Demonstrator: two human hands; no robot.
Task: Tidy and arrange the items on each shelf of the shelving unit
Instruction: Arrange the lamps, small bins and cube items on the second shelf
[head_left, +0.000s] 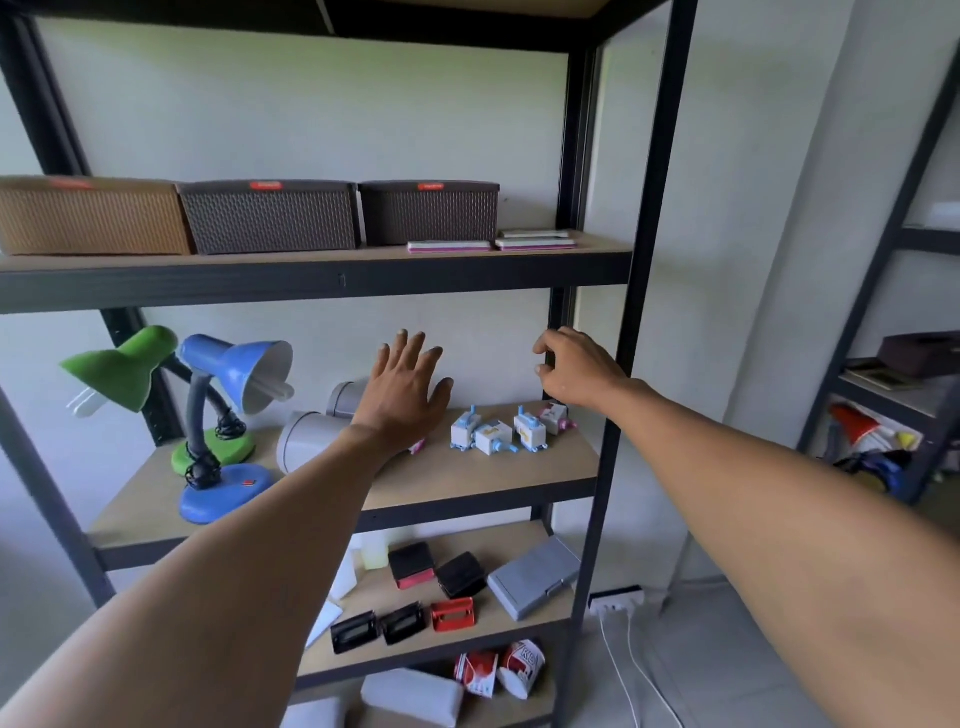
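The left hand hovers flat, its grip open and empty, above the grey cylinders on the middle shelf. The right hand, fingers loosely curled, holds nothing beside the small white toy blocks. I would stand the cylinders upright at the back, then line up the blocks gently, because they tip easily.

I count three lidded baskets on the upper shelf, one tan and two brown. Below I've got two desk lamps, green and blue, two grey cylinders, and four small white boxes. Lower down: two red-and-white cartons.
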